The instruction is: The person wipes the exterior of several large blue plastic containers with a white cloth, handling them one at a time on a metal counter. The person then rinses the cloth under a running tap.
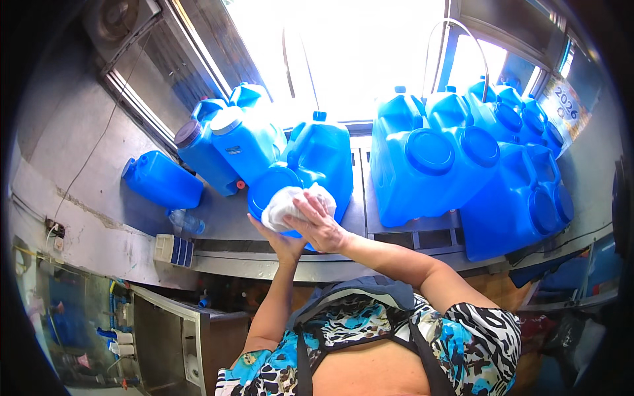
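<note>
A blue plastic water jug (323, 155) with a handle and a small blue cap on top stands in front of me on the metal counter. Its large round blue lid (269, 185) faces me at the lower left. My right hand (320, 224) presses a white cloth (290, 201) against the jug at the lid's right edge, fingers curved over the cloth. Beneath the lid, my left hand (282, 243) lies with its fingers stretched out against the lower part of the jug. The cloth hides part of the lid and some of the left fingers.
Another blue jug (247, 142) with a white lid stands close on the left. A smaller blue container (162, 179) lies by the wall, near a clear bottle (187, 222). Several blue jugs (413, 158) line the right side. The metal counter (264, 264) has a raised front edge.
</note>
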{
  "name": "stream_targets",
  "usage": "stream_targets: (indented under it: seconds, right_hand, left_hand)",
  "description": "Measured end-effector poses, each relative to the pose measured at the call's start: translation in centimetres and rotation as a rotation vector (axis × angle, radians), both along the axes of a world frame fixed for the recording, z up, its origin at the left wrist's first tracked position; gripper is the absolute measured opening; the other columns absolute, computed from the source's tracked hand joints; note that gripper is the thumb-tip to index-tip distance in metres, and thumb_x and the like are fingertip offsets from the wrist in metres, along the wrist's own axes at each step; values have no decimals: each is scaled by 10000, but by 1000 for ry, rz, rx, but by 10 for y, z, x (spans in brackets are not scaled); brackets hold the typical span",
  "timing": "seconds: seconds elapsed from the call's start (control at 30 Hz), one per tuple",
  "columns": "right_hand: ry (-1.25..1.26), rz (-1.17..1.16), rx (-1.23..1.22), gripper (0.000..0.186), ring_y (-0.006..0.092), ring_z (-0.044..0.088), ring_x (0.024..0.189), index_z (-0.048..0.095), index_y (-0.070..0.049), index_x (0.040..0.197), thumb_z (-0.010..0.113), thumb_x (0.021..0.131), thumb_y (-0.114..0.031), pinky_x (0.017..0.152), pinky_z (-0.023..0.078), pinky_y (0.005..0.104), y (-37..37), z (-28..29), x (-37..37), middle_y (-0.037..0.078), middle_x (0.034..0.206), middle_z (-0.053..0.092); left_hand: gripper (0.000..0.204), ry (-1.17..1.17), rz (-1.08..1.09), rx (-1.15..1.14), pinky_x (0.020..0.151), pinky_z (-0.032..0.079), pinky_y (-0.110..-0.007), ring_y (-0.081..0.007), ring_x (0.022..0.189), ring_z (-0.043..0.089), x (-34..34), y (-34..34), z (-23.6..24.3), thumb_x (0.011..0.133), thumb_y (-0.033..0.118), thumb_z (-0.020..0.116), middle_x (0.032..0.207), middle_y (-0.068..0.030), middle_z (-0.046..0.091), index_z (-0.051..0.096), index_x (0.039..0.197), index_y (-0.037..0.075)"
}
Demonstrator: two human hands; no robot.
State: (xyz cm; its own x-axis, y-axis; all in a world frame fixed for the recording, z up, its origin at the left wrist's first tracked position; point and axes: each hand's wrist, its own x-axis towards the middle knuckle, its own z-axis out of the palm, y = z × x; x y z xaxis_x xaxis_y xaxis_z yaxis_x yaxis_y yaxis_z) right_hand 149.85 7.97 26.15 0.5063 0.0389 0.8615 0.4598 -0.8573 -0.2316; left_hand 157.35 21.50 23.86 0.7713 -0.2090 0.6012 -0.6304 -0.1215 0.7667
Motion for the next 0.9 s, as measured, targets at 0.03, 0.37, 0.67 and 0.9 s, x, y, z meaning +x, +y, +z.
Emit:
stream_targets:
  seconds: [0.03, 0.37, 0.67, 0.9]
  right_hand:
    - [0, 70, -7, 469, 420, 428, 1412, 681, -198, 1323, 685, 866, -92, 1161, 331, 564, -6, -10, -8, 151, 1545, 450]
    - [54, -121, 813, 312, 425, 663, 1085, 573, -35, 1228, 673, 934, -60, 881, 560, 423, -44, 18, -8, 255, 1196, 653]
    - [947, 9, -200, 676, 367, 397, 1442, 584, -130, 1417, 322, 1039, -625, 1219, 133, 618, -75, 120, 61, 206, 1493, 508]
    - [599, -199, -185, 883, 402, 276, 1507, 543, -99, 1437, 247, 966, -784, 1210, -70, 651, -63, 81, 83, 230, 1552, 427]
  left_hand:
    - [1572, 0, -29, -23, 1209, 240, -514, -377, 1463, 306, 4, 2, -1, 536, 409, 988, 1586, -274, 176, -114, 1584, 11]
    - [1647, 71, -206, 7, 1200, 277, -507, -363, 1441, 335, 20, 46, 17, 501, 445, 997, 1578, -245, 186, -192, 1568, 41]
    - [1619, 158, -161, -89, 1188, 306, -491, -345, 1428, 353, 15, 51, 21, 487, 438, 999, 1547, -233, 234, -140, 1570, 47]
    - [1623, 133, -89, 3, 1186, 304, -490, -350, 1420, 355, 22, 47, 22, 465, 452, 999, 1529, -232, 259, -107, 1565, 5]
